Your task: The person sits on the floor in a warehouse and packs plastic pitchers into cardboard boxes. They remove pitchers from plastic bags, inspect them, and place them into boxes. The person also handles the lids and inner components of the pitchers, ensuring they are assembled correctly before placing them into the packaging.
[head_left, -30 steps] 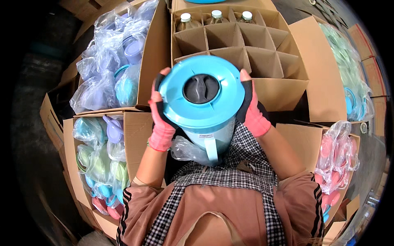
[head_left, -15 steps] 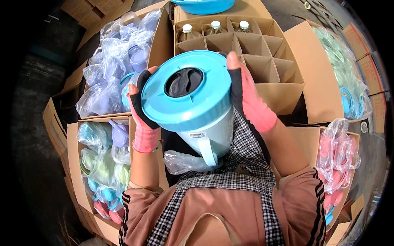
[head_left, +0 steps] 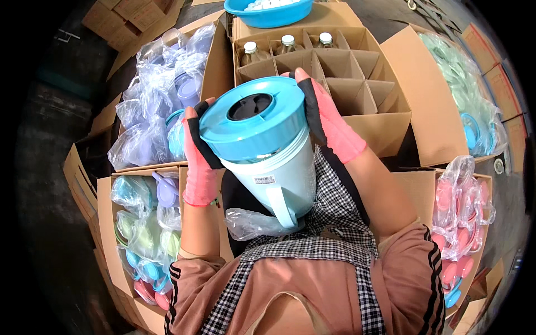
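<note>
Dark floor [head_left: 56, 145] runs around a ring of open cardboard cartons. Upper-left carton [head_left: 220, 67] is heaped with purple lidded vessels in clear bags, with blue ones at its near right corner. Ahead, the divided carton [head_left: 379, 131] holds three bottles [head_left: 287, 48] with white caps, side by side in its far row. Upper-right carton [head_left: 427, 95] bears bagged green pieces and a few blue ones; lower-left carton [head_left: 108, 223] mixes blue, purple, green and pink; lower-right carton [head_left: 416, 187] is filled mostly with pink. Beyond the divided carton sits a blue basin [head_left: 268, 18] of small white items.

Tilted in front of the checked apron [head_left: 312, 248] is a pale blue pitcher [head_left: 285, 184], handle toward the wearer. Its brighter blue lid [head_left: 245, 134], black at the centre, covers the mouth, ridges of the pitcher's neck showing below it. The gloved left hand [head_left: 201, 145] grips the lid's left edge; the right hand [head_left: 332, 123] grips its right. Clear plastic [head_left: 251, 223] lies against the pitcher's lower left.
</note>
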### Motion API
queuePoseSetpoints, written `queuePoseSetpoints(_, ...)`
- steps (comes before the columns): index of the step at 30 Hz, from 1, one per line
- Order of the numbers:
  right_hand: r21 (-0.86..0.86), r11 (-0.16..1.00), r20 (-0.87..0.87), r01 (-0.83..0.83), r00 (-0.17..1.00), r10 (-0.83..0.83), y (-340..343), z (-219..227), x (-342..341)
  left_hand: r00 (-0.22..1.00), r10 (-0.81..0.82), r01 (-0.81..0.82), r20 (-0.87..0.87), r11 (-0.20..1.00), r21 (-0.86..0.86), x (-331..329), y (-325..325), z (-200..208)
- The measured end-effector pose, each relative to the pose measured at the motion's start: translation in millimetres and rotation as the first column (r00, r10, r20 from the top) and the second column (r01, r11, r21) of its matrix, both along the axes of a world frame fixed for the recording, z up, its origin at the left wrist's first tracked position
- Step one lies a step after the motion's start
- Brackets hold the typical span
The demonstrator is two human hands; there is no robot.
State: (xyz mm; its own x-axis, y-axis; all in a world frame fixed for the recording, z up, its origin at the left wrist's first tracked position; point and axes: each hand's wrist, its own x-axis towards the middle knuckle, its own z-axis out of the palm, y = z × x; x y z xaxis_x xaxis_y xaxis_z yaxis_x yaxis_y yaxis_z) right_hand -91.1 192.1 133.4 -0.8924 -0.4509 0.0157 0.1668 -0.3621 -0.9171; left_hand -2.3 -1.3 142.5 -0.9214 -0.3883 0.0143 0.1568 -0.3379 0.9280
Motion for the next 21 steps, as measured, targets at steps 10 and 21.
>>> queuePoseSetpoints(10,0.018,0.998,0.026,0.062,0.998,-0.062,-2,-13,3,0.999,0.052,-0.054,-0.013,0.987,-0.152,6,1,-11)
queuePoseSetpoints(21,0.256,0.928,-0.317,0.271,0.93,-0.185,-1,-17,14,0.936,-0.334,0.349,-0.112,0.923,0.163,-23,-22,-33)
